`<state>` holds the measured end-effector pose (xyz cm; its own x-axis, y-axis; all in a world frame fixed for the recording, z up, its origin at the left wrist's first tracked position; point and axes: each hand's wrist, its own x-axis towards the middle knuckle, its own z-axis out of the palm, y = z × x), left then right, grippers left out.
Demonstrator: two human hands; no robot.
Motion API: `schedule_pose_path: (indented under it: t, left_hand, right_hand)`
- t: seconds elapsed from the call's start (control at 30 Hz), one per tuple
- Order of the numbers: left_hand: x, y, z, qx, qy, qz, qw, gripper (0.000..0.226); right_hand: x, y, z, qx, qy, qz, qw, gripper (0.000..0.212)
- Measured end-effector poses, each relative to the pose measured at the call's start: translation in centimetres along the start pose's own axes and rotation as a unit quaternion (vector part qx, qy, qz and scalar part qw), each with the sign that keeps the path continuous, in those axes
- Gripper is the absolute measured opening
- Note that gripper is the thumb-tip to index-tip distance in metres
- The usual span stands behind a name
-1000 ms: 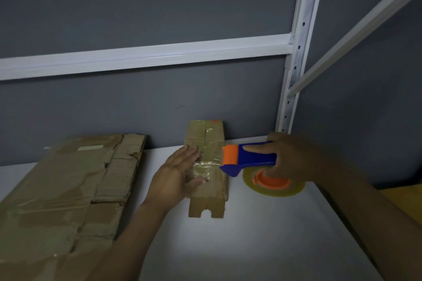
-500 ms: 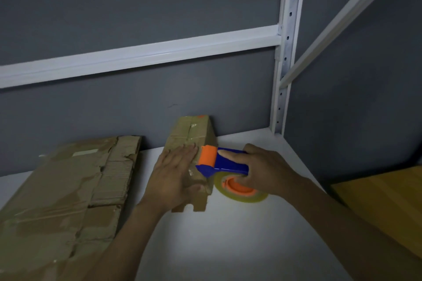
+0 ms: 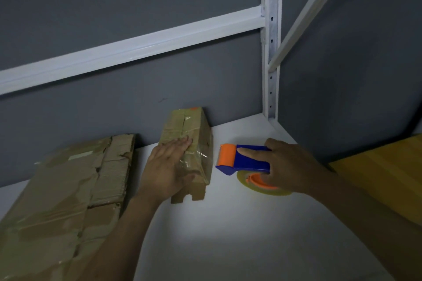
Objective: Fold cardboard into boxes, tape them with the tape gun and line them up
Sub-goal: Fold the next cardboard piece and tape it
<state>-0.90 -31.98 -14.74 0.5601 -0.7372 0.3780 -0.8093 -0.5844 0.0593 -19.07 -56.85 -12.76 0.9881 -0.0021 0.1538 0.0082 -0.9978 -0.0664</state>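
Head view: the left hand [image 3: 170, 166] is pressing on a small cardboard box [image 3: 182, 130] while the right hand [image 3: 290, 166] is gripping the tape gun [image 3: 249, 159].
The left hand is lying flat, fingers straight, on the box's taped top; the box is sitting on the white worktop [image 3: 228, 235] against the grey wall. The right hand is curling round the blue and orange tape gun, index finger stretching along its top, holding it just right of the box, not touching it. Flattened cardboard [image 3: 57, 189] is lying left of the box.
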Motion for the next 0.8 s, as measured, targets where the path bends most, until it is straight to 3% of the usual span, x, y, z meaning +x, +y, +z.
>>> schedule_pose_path:
  t: [0.43,0.8]
  left_hand:
    - [0.4,1.7,0.3,0.004,0.008,-0.018,1.0,0.091]
    - [-0.1,2.2,-0.2,0.002,-0.018,-0.036,0.999,0.101]
  right_hand:
    - [3.6,-4.4,0.6,-0.059,0.057,0.017,0.996,0.062]
    - [3.7,-3.4,-1.2,0.041,-0.024,0.058,0.997,0.054]
